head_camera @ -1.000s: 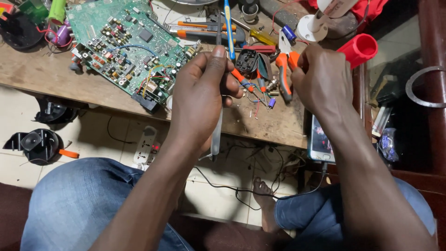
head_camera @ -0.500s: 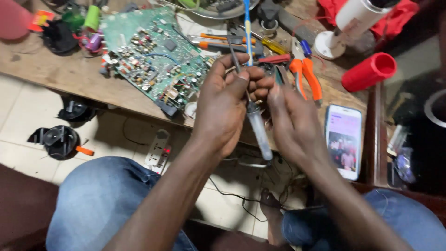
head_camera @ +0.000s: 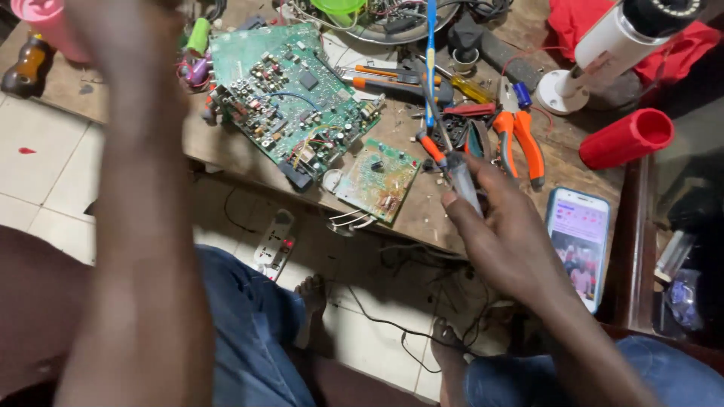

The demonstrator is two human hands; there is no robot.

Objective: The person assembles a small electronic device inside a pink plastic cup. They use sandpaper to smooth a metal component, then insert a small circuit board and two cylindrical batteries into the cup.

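My right hand (head_camera: pixel 513 241) is closed around a clear syringe-like tube (head_camera: pixel 461 185), held tip-up over the front edge of the wooden bench (head_camera: pixel 430 215). Just left of it lies a small green circuit board (head_camera: pixel 381 177) with loose wires hanging off the edge. A large green circuit board (head_camera: pixel 290 94) lies further left. My left hand (head_camera: pixel 124 38) is lifted high at the top left, blurred, close to a pink cup (head_camera: pixel 49 26); its fingers are not clear. A blue-handled tool (head_camera: pixel 431 60) lies beyond the tube.
Orange-handled pliers (head_camera: pixel 520 139), a phone with a lit screen (head_camera: pixel 577 241), a red cylinder (head_camera: pixel 626 139) and a white camera on a stand (head_camera: pixel 603 49) sit at the right. A brown bottle (head_camera: pixel 26 68) stands far left. A power strip (head_camera: pixel 275 241) and cables lie on the floor.
My left hand has let go of the tube and swung up to the far left. The right hand alone keeps the tube. The small green board, hidden before, is uncovered.
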